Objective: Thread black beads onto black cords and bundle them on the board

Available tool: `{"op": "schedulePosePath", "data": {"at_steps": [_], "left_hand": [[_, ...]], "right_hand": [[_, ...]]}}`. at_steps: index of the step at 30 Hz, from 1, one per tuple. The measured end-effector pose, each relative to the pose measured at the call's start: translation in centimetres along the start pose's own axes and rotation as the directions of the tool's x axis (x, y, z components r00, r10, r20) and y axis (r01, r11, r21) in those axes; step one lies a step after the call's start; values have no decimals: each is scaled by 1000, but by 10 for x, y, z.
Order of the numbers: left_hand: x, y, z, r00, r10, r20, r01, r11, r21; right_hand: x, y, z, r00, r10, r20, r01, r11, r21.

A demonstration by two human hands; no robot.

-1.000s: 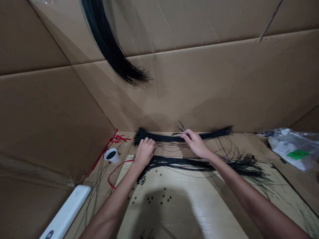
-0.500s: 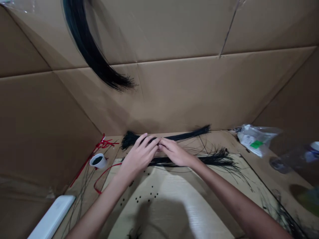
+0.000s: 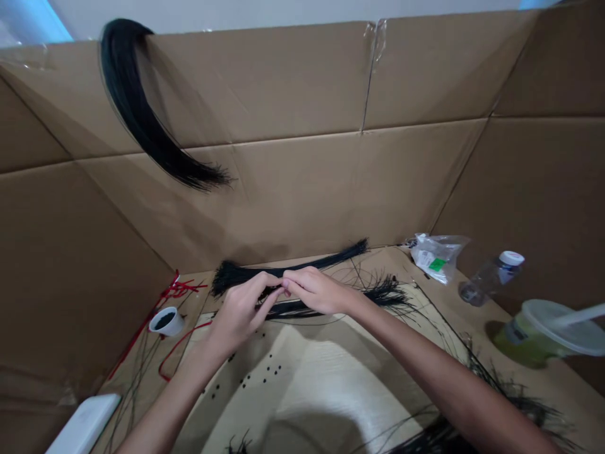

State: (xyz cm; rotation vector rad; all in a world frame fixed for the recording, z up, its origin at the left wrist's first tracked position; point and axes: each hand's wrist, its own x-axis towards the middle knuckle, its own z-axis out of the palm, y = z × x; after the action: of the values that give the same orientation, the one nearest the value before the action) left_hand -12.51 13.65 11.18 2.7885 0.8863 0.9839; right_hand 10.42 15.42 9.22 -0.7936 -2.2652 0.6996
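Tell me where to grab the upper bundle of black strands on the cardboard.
Grip the upper bundle of thin black strands along its narrow stretch past the right hand, coming from your side and above. The strands look tight and parallel there, the left end fans out, and the cardboard wall close behind seems to leave little room.

Black strands [image 3: 326, 260] against tan cardboard [image 3: 283, 202] — thin red ties [image 3: 182, 288], a white cup [image 3: 171, 326].
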Motion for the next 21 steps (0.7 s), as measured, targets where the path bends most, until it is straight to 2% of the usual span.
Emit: {"op": "schedulePosePath", "data": {"at_steps": [3, 7, 11, 14, 16, 18, 21], "left_hand": [[15, 17, -15, 991, 60, -117, -65, 997, -40], [32, 34, -40, 962, 73, -262, -77, 997, -3], [36, 44, -64, 914, 88, -395, -57, 994, 89], [32, 54, -73, 897, 93, -433, -46, 992, 117], [27, 64, -77, 883, 90, -461, -32, 991, 133], [23, 74, -80, 859, 75, -507, -2, 990, 143], [16, 90, -86, 861, 57, -505, -3, 994, 107]], "right_hand": [[-3, -11, -19, 999, -33, -34, 30, 997, -71], [-8, -14, -55, 994, -61, -88, 31, 953, -302], [-16, -13, -97, 978, -94, -185, -17, 853, -522], [-28, -22, -121, 965, -159, -209, -20, 750, -661], [-38, -33, -132, 955, -201, -219, -3, 730, -684], [-51, -46, -139, 945, -228, -235, 16, 749, -662], [-70, -71, -145, 942, -241, -234, 48, 787, -615]]}}
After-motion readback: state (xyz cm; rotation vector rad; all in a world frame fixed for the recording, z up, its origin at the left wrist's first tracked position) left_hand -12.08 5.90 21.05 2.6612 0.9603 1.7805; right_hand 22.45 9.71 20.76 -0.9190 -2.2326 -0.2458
